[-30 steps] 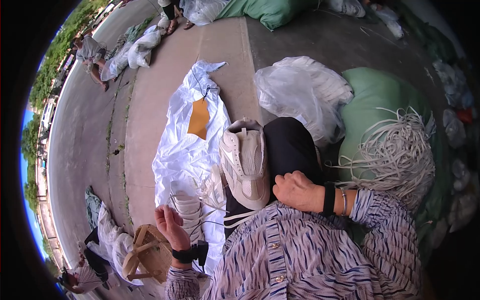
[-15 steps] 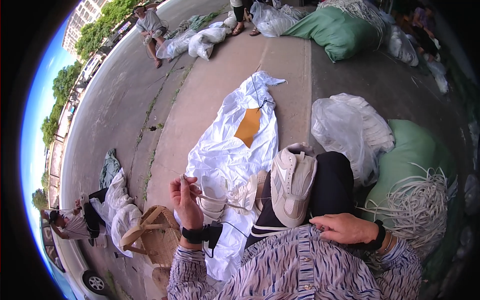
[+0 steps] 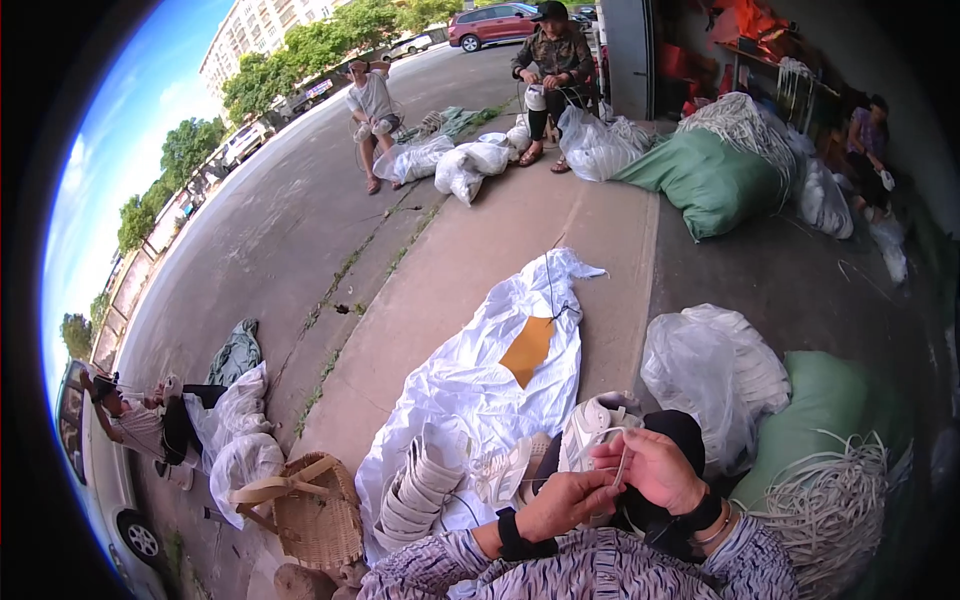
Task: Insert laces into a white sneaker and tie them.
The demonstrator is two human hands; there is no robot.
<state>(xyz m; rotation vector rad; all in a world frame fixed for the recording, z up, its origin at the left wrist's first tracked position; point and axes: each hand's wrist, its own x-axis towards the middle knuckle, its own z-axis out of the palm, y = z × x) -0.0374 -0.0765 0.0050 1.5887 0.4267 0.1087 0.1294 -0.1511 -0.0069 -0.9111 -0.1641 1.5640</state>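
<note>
Left hand [image 3: 562, 505]: thumb and fingertips pinching a pale flat lace [image 3: 621, 466] near its lower end. Right hand [image 3: 664, 474]: just beside the left, fingers bent around the same lace, thumb raised; tightness of hold impossible to tell. Dark wristbands [image 3: 514, 540], one per wrist. Shoe [image 3: 594, 416]: beige and white, on the lap, partly hidden behind the fingers, beside the dark-clad right knee [image 3: 682, 432]. Sheet [image 3: 455, 365]: white, crumpled, spread over pavement [image 3: 440, 290] ahead and to the left; on it, an orange-brown flat piece [image 3: 527, 350]. Stack of shoe parts [image 3: 415, 495]: pale, nested, near end of sheet; further pale footwear [image 3: 500, 478] between stack and lap. Basket [image 3: 318, 510]: woven, tan, handled, left of sheet. Clear bag [image 3: 690, 385]: white contents, beyond the right knee. Green sack [image 3: 815, 405]: bulging, far right; tangle of laces [image 3: 825, 510], pale, at its near side. In the distance: seated person in grey top [image 3: 375, 103], seated person in patterned jacket [image 3: 552, 65], white bundles [image 3: 465, 172] between and before them; larger green sack [image 3: 715, 182]; red car [image 3: 495, 25].
</note>
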